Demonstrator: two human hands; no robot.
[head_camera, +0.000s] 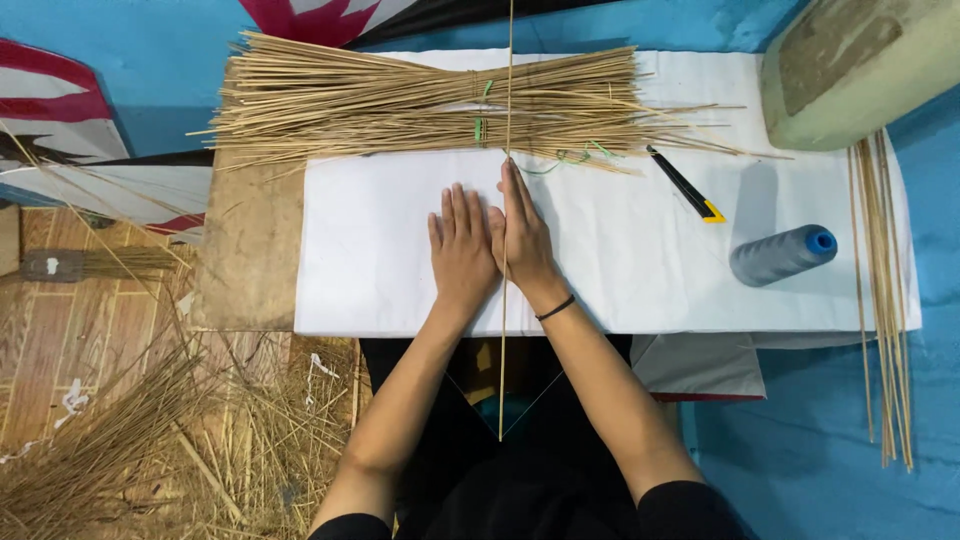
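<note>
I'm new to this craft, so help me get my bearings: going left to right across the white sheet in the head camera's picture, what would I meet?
Left hand → right hand pressing a long thin stick → black cutter with a yellow tip → grey thread spool → loose sticks at the white sheet's right edge.

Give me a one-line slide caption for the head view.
Left hand and right hand press a thin stick flat on white paper, beside a stick bundle.

We get bright, even overhead light, sharp focus; thread spool (783, 254) casts soft shadow (right of hands).
</note>
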